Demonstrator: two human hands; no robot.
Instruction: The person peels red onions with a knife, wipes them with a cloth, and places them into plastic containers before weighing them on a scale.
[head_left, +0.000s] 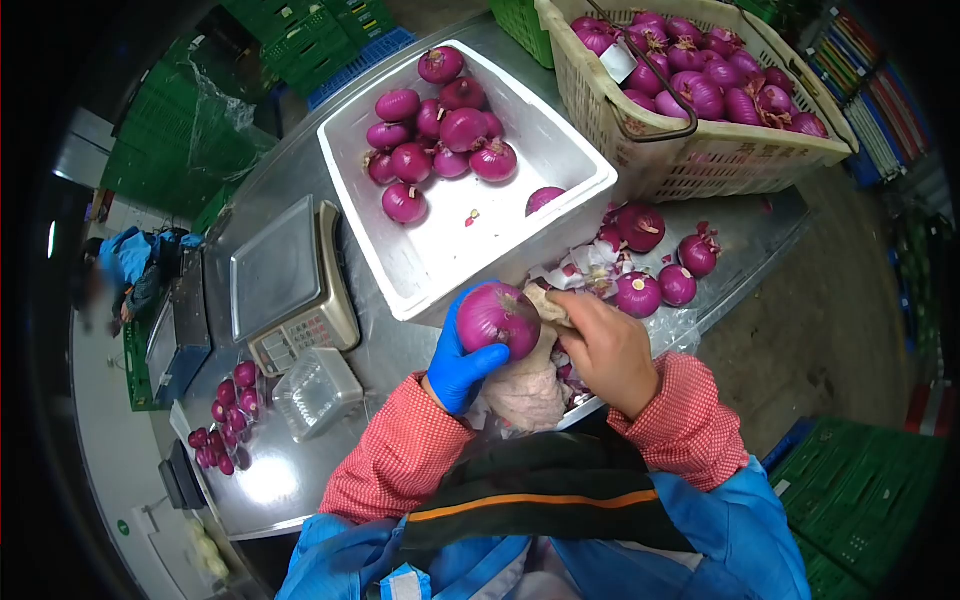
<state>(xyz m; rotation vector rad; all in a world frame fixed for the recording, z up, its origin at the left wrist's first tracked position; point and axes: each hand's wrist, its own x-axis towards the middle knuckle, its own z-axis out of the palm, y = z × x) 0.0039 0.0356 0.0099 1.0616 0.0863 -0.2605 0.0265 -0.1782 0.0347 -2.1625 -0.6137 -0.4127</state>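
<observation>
My left hand (462, 362), in a blue glove, is wrapped round a large red onion (499, 321). Bare and closed, my right hand (606, 350) pinches a pale, dirty piece of cloth or glove (546, 303) against the onion's right side. More pale cloth (527, 390) hangs beneath the onion. Just beyond my hands stands a white foam box (440, 270) with several red onions (465, 130) inside. Loose onions (638, 294) and peeled skins (590, 266) lie on the metal table to the right of the box.
A cream crate (690, 165) heaped with onions stands at the back right. Left of the foam box are a scale (290, 280), a clear plastic container (318, 393) and bagged small onions (232, 415) on the metal table (290, 480). Another person (135, 265) is at far left.
</observation>
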